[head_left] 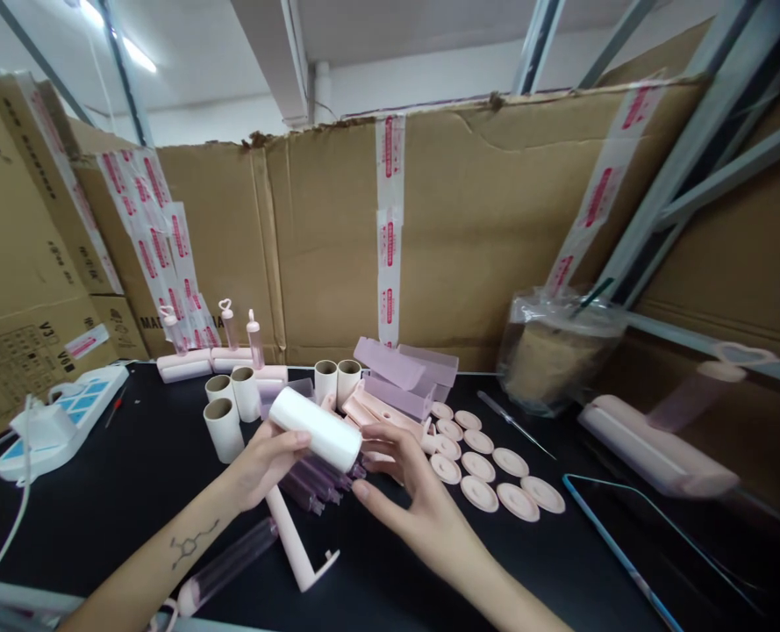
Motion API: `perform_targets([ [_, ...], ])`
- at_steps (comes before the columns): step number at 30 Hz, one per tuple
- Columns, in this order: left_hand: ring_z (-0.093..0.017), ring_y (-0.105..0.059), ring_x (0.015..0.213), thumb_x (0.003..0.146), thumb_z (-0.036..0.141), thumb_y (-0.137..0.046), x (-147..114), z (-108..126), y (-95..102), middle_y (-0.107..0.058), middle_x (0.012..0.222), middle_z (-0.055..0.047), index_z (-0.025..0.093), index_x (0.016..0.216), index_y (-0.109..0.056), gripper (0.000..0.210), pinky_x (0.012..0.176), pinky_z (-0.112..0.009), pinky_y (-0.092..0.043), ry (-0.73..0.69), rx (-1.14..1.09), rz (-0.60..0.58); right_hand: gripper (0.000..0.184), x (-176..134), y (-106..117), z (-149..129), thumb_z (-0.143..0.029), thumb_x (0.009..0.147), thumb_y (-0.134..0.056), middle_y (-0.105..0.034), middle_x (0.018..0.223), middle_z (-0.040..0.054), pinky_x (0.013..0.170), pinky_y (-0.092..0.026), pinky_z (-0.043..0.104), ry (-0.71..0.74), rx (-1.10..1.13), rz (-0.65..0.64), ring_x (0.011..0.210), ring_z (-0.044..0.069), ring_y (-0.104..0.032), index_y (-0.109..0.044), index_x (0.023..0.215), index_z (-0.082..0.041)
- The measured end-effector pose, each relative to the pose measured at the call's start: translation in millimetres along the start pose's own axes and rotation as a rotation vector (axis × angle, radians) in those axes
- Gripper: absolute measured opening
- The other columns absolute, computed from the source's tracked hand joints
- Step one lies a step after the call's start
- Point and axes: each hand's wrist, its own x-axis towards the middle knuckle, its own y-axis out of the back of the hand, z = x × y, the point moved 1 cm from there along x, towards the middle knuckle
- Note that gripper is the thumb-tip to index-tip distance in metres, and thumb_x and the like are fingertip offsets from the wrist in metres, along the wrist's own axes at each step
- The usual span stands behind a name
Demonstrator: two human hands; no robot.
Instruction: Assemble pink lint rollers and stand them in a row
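Observation:
Near the middle of the table, my left hand [268, 458] grips a white roll [317, 428], which is tilted down to the right. My right hand [406, 478] is by the lower right end of the roll with thumb and fingers apart; whether a fingertip touches it, I cannot tell. Below the left hand lies a pink handle part [290, 540] with a bent end. A clear purple tube [232, 566] rests beside the left forearm. Several purple plastic parts [304, 483] lie under the roll, partly hidden by it.
More white rolls [224, 430] stand at left and behind. Pink discs [478, 491], purple covers [396, 386] and a screwdriver [514, 424] lie right of centre. Farther right are a bagged drink cup [547, 360], a phone or tablet [653, 544] and a finished-looking roller [659, 443]. A power strip [80, 412] sits left.

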Motion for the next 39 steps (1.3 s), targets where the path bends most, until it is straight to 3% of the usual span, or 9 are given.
perform_targets([
  [9, -0.023, -0.061, 0.099, 0.069, 0.012, -0.073, -1.6, -12.0, -5.5, -0.068, 0.098, -0.004, 0.021, 0.118, -0.055, 0.052, 0.090, -0.039, -0.047, 0.045, -0.014, -0.090, 0.031, -5.9, 1.2, 12.4, -0.016, 0.078, -0.059, -0.058, 0.105, 0.0043, 0.082, -0.055, 0.035, 0.072, 0.050, 0.155, 0.088, 0.018, -0.064, -0.049, 0.106, -0.026],
  [18, -0.022, -0.064, 0.093, 0.066, 0.015, -0.077, -2.8, -15.2, -3.7, -0.068, 0.094, -0.004, 0.021, 0.116, -0.054, 0.056, 0.086, -0.037, -0.049, 0.084, 0.040, -0.051, 0.033, -2.9, -1.4, 10.9, -0.005, 0.069, -0.055, -0.051, 0.094, 0.0009, 0.072, -0.055, 0.025, 0.230, -0.096, 0.203, 0.082, 0.013, -0.059, -0.048, 0.095, -0.024],
  [26, -0.020, -0.064, 0.090, 0.063, 0.014, -0.079, -2.2, -15.9, -3.9, -0.068, 0.093, -0.003, 0.022, 0.117, -0.054, 0.060, 0.079, -0.033, -0.052, 0.081, 0.097, -0.056, 0.031, -5.4, 1.8, 8.4, -0.007, 0.063, -0.055, -0.052, 0.094, 0.0033, 0.071, -0.053, 0.029, 0.188, -0.239, 0.205, 0.084, 0.017, -0.059, -0.046, 0.088, -0.022],
  [32, -0.023, -0.063, 0.096, 0.069, 0.015, -0.075, -2.2, -12.7, -5.3, -0.069, 0.098, -0.005, 0.021, 0.118, -0.054, 0.054, 0.085, -0.036, -0.051, 0.057, 0.022, -0.063, 0.042, -4.8, 2.3, 7.5, -0.003, 0.065, -0.048, -0.053, 0.098, 0.0033, 0.080, -0.051, 0.030, 0.192, -0.194, 0.210, 0.094, 0.018, -0.058, -0.046, 0.100, -0.025],
  [36, -0.022, -0.063, 0.097, 0.071, 0.016, -0.073, 0.3, -7.0, -1.5, -0.069, 0.099, -0.005, 0.020, 0.119, -0.054, 0.052, 0.086, -0.035, -0.050, 0.020, -0.003, -0.028, 0.027, -8.3, 21.3, 1.7, -0.011, 0.071, -0.051, -0.053, 0.099, 0.0035, 0.079, -0.051, 0.030, 0.152, -0.205, 0.256, 0.094, 0.018, -0.059, -0.043, 0.092, -0.025],
  [39, -0.023, -0.064, 0.095, 0.071, 0.017, -0.073, 0.2, -2.6, 0.4, -0.069, 0.097, -0.006, 0.018, 0.118, -0.054, 0.051, 0.084, -0.034, -0.051, -0.014, 0.010, -0.015, 0.012, -25.0, 55.8, -0.4, -0.018, 0.078, -0.048, -0.058, 0.084, 0.0011, 0.072, -0.051, 0.029, 0.087, -0.469, 0.184, 0.079, 0.017, -0.061, -0.047, 0.088, -0.025],
])
